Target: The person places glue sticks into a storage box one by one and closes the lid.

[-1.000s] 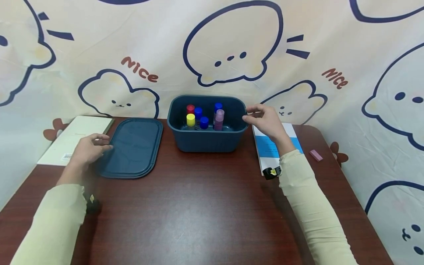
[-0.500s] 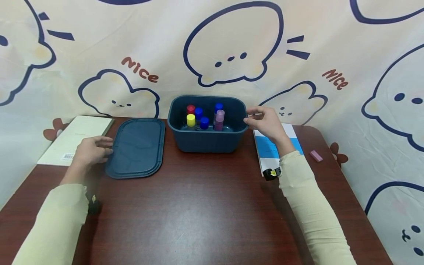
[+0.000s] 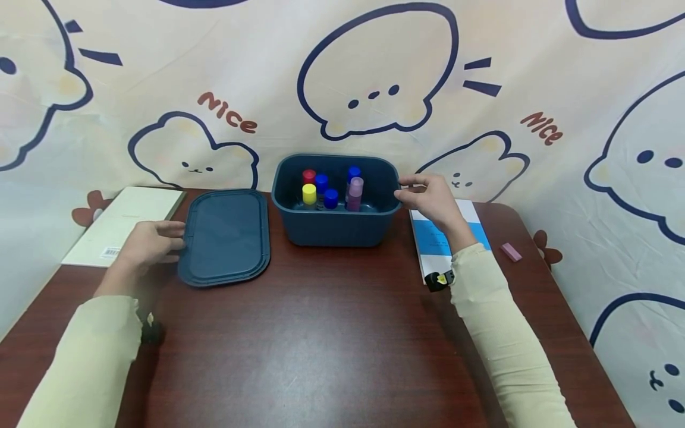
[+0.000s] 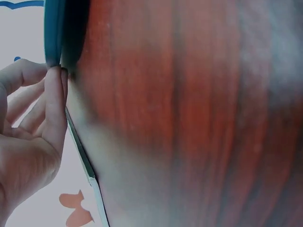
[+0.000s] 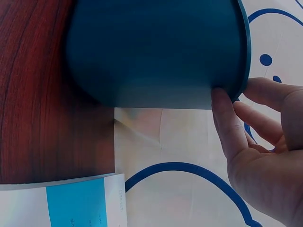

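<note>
My left hand (image 3: 152, 242) is at the near-left edge of a flat dark blue lid (image 3: 227, 238) with rounded corners. In the left wrist view its thumb and fingers pinch the edge of the lid (image 4: 54, 30). A deep dark blue storage box (image 3: 332, 230) stands to the right of the lid. Inside are small containers with red, yellow (image 3: 309, 194) and blue caps, and a purple tube (image 3: 355, 195). My right hand (image 3: 430, 199) pinches the box's right rim; in the right wrist view the thumb presses the outer wall (image 5: 151, 56) and the forefinger lies at the rim.
A pale green book (image 3: 131, 217) lies at the left, partly behind my left hand. Under my right wrist lies a white and blue booklet (image 3: 430, 238), with a small pink block (image 3: 511, 252) to its right. A patterned cloth (image 3: 369, 53) hangs behind the brown table (image 3: 305, 333).
The lid has shifted right, nearer the box, and turned slightly more upright, with my left hand moving along at its edge. My right hand and the box have stayed nearly in place.
</note>
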{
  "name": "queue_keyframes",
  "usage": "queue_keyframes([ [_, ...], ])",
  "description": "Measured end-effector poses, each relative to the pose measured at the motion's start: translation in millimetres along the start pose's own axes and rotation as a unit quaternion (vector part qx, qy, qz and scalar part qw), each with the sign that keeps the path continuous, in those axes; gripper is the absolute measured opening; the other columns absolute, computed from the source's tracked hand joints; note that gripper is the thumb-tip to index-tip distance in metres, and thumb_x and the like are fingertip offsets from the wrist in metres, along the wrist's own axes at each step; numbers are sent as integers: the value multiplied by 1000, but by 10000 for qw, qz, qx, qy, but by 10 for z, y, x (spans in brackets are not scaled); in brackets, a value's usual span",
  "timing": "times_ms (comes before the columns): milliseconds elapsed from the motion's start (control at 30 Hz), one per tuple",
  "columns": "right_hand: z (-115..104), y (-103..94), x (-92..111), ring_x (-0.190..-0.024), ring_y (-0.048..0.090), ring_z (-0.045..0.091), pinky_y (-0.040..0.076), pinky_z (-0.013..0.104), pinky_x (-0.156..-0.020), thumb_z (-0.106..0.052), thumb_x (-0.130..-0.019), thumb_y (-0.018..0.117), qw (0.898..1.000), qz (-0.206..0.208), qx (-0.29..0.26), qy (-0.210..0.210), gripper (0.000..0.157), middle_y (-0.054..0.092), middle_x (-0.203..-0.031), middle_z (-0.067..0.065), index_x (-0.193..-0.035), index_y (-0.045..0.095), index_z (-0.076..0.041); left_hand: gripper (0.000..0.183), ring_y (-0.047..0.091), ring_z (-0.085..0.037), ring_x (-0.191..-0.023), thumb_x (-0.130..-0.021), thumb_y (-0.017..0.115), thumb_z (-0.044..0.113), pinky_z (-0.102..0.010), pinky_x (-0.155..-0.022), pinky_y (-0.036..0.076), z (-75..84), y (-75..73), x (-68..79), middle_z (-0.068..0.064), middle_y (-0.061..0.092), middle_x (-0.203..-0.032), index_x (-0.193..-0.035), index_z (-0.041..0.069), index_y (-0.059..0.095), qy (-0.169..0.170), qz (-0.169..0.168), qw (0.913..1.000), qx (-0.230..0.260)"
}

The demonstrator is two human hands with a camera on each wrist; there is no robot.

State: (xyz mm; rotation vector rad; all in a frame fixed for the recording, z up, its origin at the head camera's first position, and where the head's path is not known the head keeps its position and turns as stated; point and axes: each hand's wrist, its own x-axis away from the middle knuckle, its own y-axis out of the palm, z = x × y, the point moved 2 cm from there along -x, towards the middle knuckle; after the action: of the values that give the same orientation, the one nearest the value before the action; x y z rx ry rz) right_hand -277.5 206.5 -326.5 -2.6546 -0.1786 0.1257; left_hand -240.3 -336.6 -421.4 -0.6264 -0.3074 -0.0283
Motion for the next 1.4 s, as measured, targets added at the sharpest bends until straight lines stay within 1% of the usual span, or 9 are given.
queue_keyframes([
  [133,7,1,-1,-111,67,36,57,47,-93,-16,-99,67,10000,1,33,1,41,61,-132,21,-134,61,3,56,57,-49,-121,-100,55,4,-41,-82,60,2,-10,25,-40,43,-144,-150,-12,35,-7,-166,9999,8],
  [233,-1,-3,7,-111,67,36,57,47,-93,-17,-99,67,10000,4,8,-4,41,61,-133,20,-135,61,2,58,66,-40,-111,-100,57,5,-39,-81,61,12,-27,43,-39,45,-142,-151,-9,36,-3,-175,9998,38],
  [333,-16,-18,23,-113,66,35,57,47,-93,-18,-99,67,10000,47,-66,-24,41,60,-134,18,-135,61,-1,58,70,-29,-102,-100,58,7,-39,-79,61,39,-48,55,-39,47,-141,-152,-7,37,71,-53,9999,56],
  [500,-32,-63,45,-115,65,34,55,48,-95,-20,-98,69,9997,189,-108,-58,43,58,-137,18,-136,60,-1,57,71,-24,-98,-99,58,8,-39,-78,61,110,-75,68,-38,50,-138,-152,-6,39,245,135,9996,87],
  [600,-51,-85,63,-116,65,34,55,47,-95,-21,-98,69,9995,293,-101,-95,45,58,-137,19,-136,60,0,57,72,-15,-89,-98,60,8,-39,-77,62,151,-93,83,-38,51,-137,-150,-7,41,340,192,9990,205],
  [867,-197,-106,104,-112,66,30,59,41,-88,-23,-98,69,9948,816,19,-617,39,63,-129,16,-131,64,-3,55,69,-1,-78,-97,61,6,-37,-75,62,292,-191,173,-35,52,-138,-147,-8,45,586,577,9956,438],
  [1033,-302,-46,126,-109,67,29,60,37,-86,-22,-98,69,9939,741,77,-814,40,64,-127,15,-132,63,-2,51,67,2,-77,-98,63,8,-31,-72,62,396,-263,233,-24,56,-133,-145,-6,50,692,826,9935,372],
  [1200,-360,45,155,-101,68,26,60,29,-81,-18,-96,70,9931,623,-147,-982,37,65,-123,18,-129,65,-1,52,68,3,-75,-97,67,15,-30,-71,62,485,-312,286,-11,58,-126,-144,-2,53,648,1015,9917,440],
  [1400,-420,185,203,-104,65,25,57,34,-90,-17,-96,71,9925,396,-144,-1146,36,66,-124,18,-128,65,-1,52,67,6,-76,-98,66,18,-27,-70,61,573,-341,341,-5,54,-128,-145,-1,53,733,1101,9895,578],
])
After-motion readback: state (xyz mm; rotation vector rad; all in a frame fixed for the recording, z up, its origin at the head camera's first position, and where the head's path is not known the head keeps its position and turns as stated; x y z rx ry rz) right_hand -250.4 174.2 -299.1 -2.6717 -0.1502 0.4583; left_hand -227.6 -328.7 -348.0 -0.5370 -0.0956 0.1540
